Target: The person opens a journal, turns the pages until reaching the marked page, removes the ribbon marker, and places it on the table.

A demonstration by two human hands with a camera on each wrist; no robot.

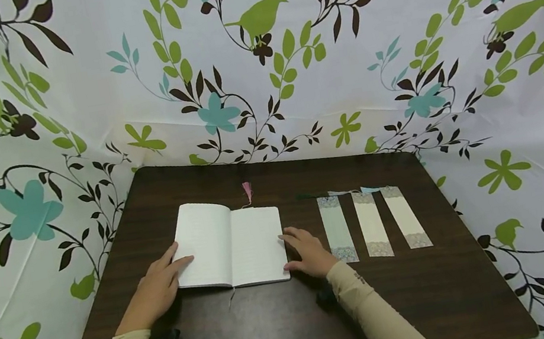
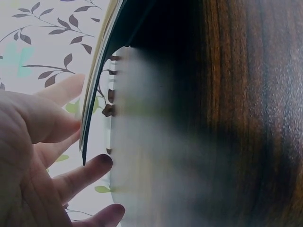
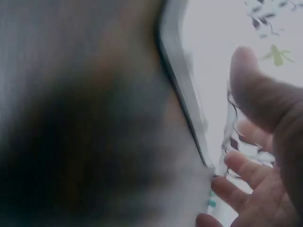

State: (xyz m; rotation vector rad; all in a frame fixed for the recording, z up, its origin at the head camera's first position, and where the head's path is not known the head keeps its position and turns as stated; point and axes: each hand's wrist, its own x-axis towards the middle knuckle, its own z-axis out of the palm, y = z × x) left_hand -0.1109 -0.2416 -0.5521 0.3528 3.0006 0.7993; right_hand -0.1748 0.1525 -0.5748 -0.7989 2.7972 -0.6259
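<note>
An open notebook [image 1: 257,244] with blank-looking, faintly lined pages lies on the dark wooden table [image 1: 465,293]. At its left edge, my left hand [image 1: 154,288] pinches the pages and cover; the left wrist view shows the thumb on the page side of the notebook [image 2: 90,109] and other fingers beyond the edge. My right hand [image 1: 309,250] is beside the right edge, its fingertips at the border; in the right wrist view the thumb stands apart from the notebook [image 3: 189,104]. A pink tassel [image 1: 247,191] sticks out above the notebook, and whatever it hangs from is hidden.
Right of the notebook lie three bookmarks in a row: a pale green one [image 1: 337,227], a cream one [image 1: 371,222] and another cream one [image 1: 406,216], with tassels at their far ends. A leaf-and-bird patterned sheet [image 1: 256,76] hangs behind the table and along both sides.
</note>
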